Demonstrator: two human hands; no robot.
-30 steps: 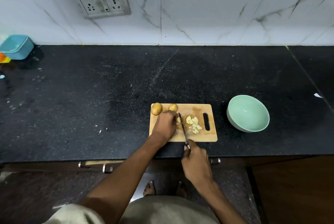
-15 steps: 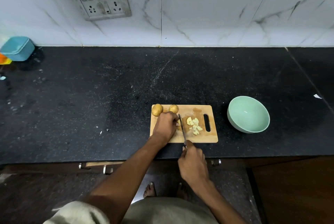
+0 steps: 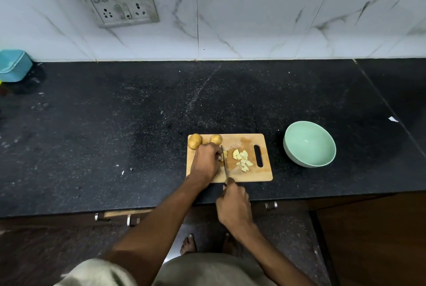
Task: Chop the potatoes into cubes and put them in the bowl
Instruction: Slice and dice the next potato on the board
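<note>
left hand (image 3: 205,161) bears down on a part-cut potato piece (image 3: 225,154) on the cutting board (image 3: 251,176), fingers curled over it; only a pale sliver of the piece shows past the knuckles. right hand (image 3: 233,205) is closed round the handle of the knife (image 3: 224,164), handle itself hidden in the fist; blade runs up the board just beside the left fingertips and the exposed cut face. whether the edge is in the flesh or resting on it: cannot tell at this size. right of the blade, a loose scatter of cut pieces (image 3: 243,160) lies between the knife and the board's handle slot. pieces are irregular chunks, roughly cube-like, some wedge-shaped. two whole potatoes (image 3: 194,141), skins on, sit at the far left edge of the board, untouched; the second one (image 3: 216,139) is just behind the left hand. bowl (image 3: 309,143), mint green, stands on the black table (image 3: 115,124) right of the board, apart from it; nothing visible inside. judgement on progress: early to middle. one potato appears mostly reduced, with a last piece under the hand; two potatoes not yet started; no transfer to the bowl done. remaining, as i read it: finish this piece, cut the other two, then move all pieces across to the bowl. small pale scraps on the table left of the board, likely offcuts.
</note>
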